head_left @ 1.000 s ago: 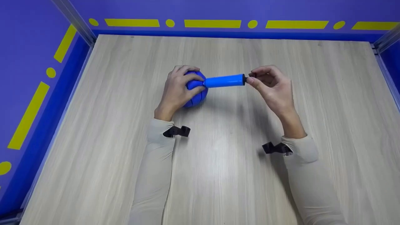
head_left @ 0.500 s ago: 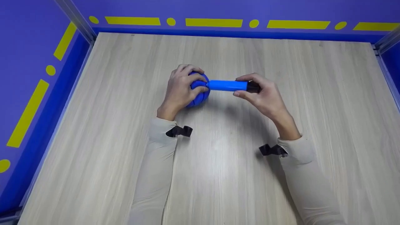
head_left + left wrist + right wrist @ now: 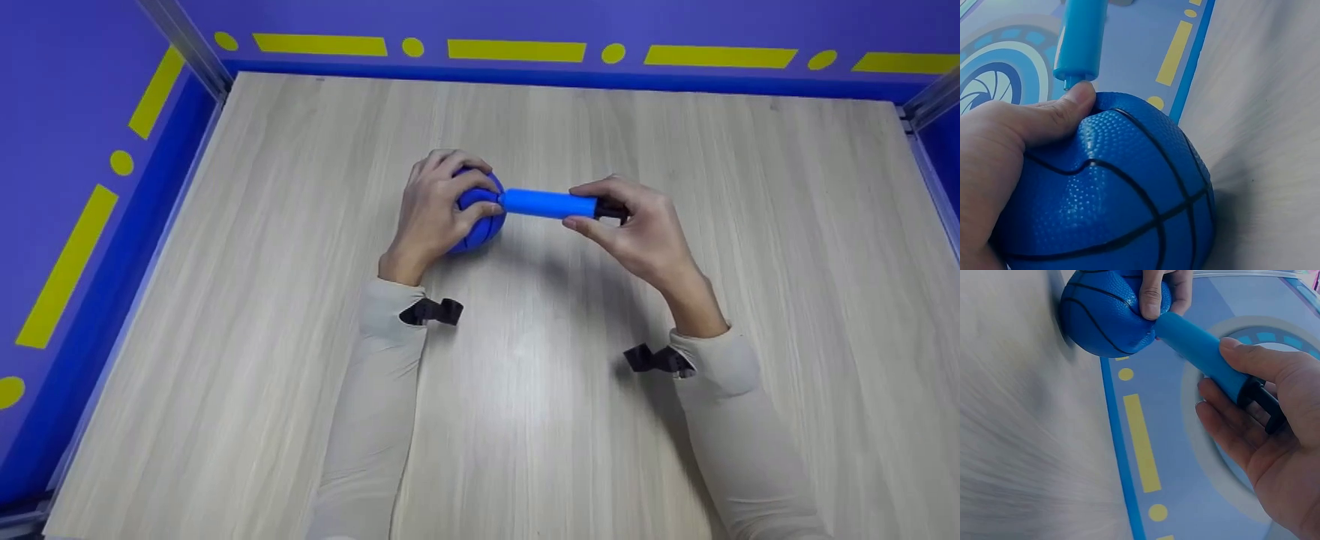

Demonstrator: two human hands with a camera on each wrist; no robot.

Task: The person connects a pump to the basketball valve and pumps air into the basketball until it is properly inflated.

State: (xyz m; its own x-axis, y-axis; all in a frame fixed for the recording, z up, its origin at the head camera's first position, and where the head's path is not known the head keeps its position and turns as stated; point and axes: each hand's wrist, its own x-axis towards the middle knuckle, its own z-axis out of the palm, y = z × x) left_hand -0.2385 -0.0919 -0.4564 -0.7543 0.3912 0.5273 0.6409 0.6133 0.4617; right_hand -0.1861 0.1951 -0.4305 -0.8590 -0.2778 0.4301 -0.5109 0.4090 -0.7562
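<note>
A small blue ball with black basketball lines rests on the table, its surface dented near the top in the left wrist view. My left hand grips it from the left, thumb and forefinger right by the tip of a blue hand pump. The pump lies almost level, its narrow end against the ball. Near the other end, my right hand holds the barrel between thumb and fingers. In the right wrist view the black handle sits close to the barrel's end, in front of the palm.
The wood-grain table has blue panels with yellow marks along its back and left sides. Metal posts stand at the back corners. Each sleeve cuff carries a black wrist mount.
My right hand has moved left, from pinching the extended handle to holding the barrel, and the handle has gone in. The pump now tilts slightly down to the right. My left hand stays on the ball.
</note>
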